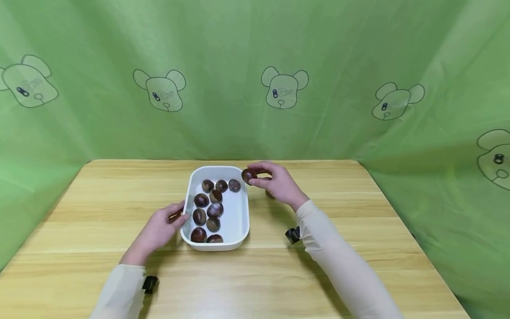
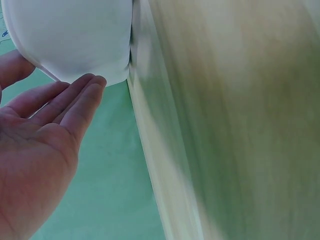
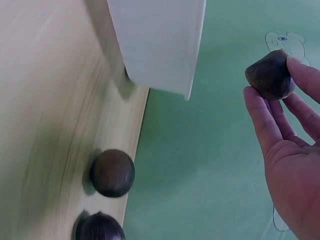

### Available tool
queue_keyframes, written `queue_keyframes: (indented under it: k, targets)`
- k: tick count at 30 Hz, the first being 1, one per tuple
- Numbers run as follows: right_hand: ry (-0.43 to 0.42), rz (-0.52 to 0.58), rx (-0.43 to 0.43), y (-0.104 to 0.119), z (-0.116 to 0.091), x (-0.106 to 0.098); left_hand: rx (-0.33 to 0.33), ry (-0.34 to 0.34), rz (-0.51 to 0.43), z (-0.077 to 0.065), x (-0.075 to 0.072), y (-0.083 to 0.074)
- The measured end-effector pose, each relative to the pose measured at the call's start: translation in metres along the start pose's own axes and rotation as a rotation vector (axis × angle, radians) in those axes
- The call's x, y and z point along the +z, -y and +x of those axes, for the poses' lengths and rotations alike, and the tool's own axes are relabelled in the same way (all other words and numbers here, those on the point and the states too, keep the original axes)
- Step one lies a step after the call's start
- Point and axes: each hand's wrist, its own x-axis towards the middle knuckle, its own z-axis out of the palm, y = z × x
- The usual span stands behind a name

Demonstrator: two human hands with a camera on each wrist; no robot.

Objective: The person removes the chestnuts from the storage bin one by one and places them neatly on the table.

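Note:
A white rectangular tray holds several brown chestnuts, most of them along its left half. The left hand is at the tray's left side, thumb over the rim and fingers against the outer wall; in the left wrist view its fingertips meet the white wall. Between thumb and fingers the right hand pinches a chestnut, raised at the tray's far right corner. Two more chestnuts lie on the table to the right of the tray, mostly hidden under the right hand in the head view.
The light wooden table ends at a green curtain printed with bear faces, which also closes off both sides. A black wrist device sits under the right sleeve, another beside the left sleeve.

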Motion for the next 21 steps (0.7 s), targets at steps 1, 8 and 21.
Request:
queue_keyframes:
  k: [1,8,21]
  targets:
    - [-0.008,0.005,-0.003,-0.001,-0.001,-0.002,0.001,0.000,-0.002,0.000,0.000,0.000]
    - [-0.070,0.018,0.016,-0.008,-0.008,-0.021,0.004,0.000,-0.012,0.000,0.001,0.001]
    - [-0.144,0.006,0.018,-0.029,-0.021,-0.048,0.007,-0.001,-0.009,0.000,0.002,0.001]
